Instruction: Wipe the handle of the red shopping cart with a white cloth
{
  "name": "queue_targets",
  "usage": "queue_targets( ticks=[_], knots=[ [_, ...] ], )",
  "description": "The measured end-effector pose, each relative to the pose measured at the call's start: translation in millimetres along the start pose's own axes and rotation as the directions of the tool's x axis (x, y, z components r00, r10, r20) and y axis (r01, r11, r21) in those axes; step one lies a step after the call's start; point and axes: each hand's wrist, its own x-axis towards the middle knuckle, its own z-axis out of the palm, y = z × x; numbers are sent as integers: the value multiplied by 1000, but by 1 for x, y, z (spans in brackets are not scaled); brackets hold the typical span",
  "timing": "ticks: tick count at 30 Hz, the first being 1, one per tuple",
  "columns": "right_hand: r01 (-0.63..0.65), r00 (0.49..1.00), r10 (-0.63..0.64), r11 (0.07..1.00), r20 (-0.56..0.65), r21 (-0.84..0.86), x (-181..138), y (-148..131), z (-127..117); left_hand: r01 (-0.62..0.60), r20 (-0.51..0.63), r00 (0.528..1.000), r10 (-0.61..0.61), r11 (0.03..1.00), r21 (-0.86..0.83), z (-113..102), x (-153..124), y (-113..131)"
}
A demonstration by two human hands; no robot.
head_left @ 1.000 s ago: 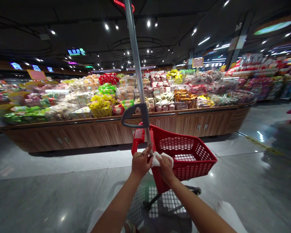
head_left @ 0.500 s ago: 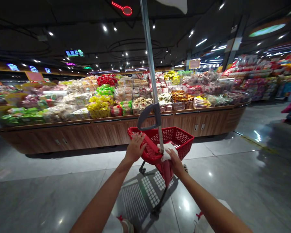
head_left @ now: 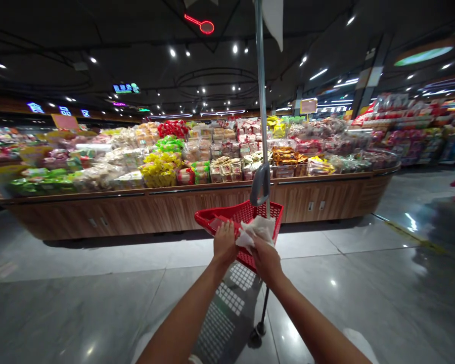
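A red plastic wheeled shopping cart (head_left: pixel 208 216) with perforated basket sides stands in front of me. A metal pole (head_left: pixel 261 76) rises from it, with a grey handle (head_left: pixel 260 184) partway up. My left hand (head_left: pixel 225 243) lies over the near rim, its fingers bent onto the red plastic. My right hand (head_left: pixel 266 259) grips a crumpled white cloth (head_left: pixel 258 228) and presses it against the basket beside the foot of the pole. The cloth and the hand hide part of the rim and the basket's inside.
A long wood-panelled display counter (head_left: pixel 174 210) runs across behind the cart, piled with packaged snacks (head_left: pixel 161 167). More stocked shelves (head_left: pixel 409 126) stand at the right. A cart wheel (head_left: pixel 257 336) rests on the shiny grey tile floor (head_left: pixel 98 303).
The cart has turned, and its pole and handle have shifted right. My left hand has moved right along the rim, closer to my right hand. More of the white cloth shows.
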Motion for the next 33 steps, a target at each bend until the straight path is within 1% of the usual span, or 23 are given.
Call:
queue_targets(
  ticks=[2,4,7,9,11,13,15,17,19,22,24,25,26,27,28,30,33],
  knots=[
    [17,998,-14,998,68,-54,7,2,-9,-66,38,997,68,997,-48,-12,3,-10],
    [32,995,-19,990,98,-136,10,8,-15,-81,49,995,86,992,-96,-23,9,-29],
    [44,994,-19,971,109,-235,10,20,-15,-38,44,998,42,994,-99,-28,21,-55],
    [11,997,7,967,72,-254,10,24,-8,25,92,996,-18,997,-73,-24,25,-64],
    [-1,1000,2,972,3,-234,12,20,4,108,141,985,-101,993,-44,-17,27,-62],
    [56,997,-64,975,-34,-214,15,10,17,152,150,978,-145,988,-33,-12,28,-54],
    [145,989,-148,964,4,-223,20,0,29,163,149,976,-156,986,-36,-10,28,-44],
    [186,982,-179,953,54,-239,26,-2,34,164,156,975,-157,986,-33,-10,28,-35],
    [158,987,-146,953,66,-260,33,7,30,168,158,974,-162,985,-25,-11,29,-30],
    [87,994,-60,933,86,-349,42,29,13,148,177,974,-140,988,-36,-14,31,-35],
    [72,989,-10,906,148,-418,46,39,-1,62,234,971,-44,996,-68,-16,33,-44],
    [73,983,11,895,185,-440,47,41,-6,11,272,962,12,997,-82,-17,34,-49],
    [79,975,25,889,221,-452,49,41,-10,-30,301,952,56,996,-88,-18,34,-53],
    [92,967,31,885,254,-456,50,38,-11,-50,317,946,72,996,-79,-19,34,-56],
    [111,959,24,884,282,-454,51,34,-10,-45,317,947,61,997,-57,-18,32,-57],
    [143,952,0,883,306,-447,55,23,-2,6,262,965,-5,1000,-3,-17,28,-54],
    [132,964,-9,882,265,-453,61,2,18,64,191,979,-74,996,61,-13,21,-45]
  ],
)
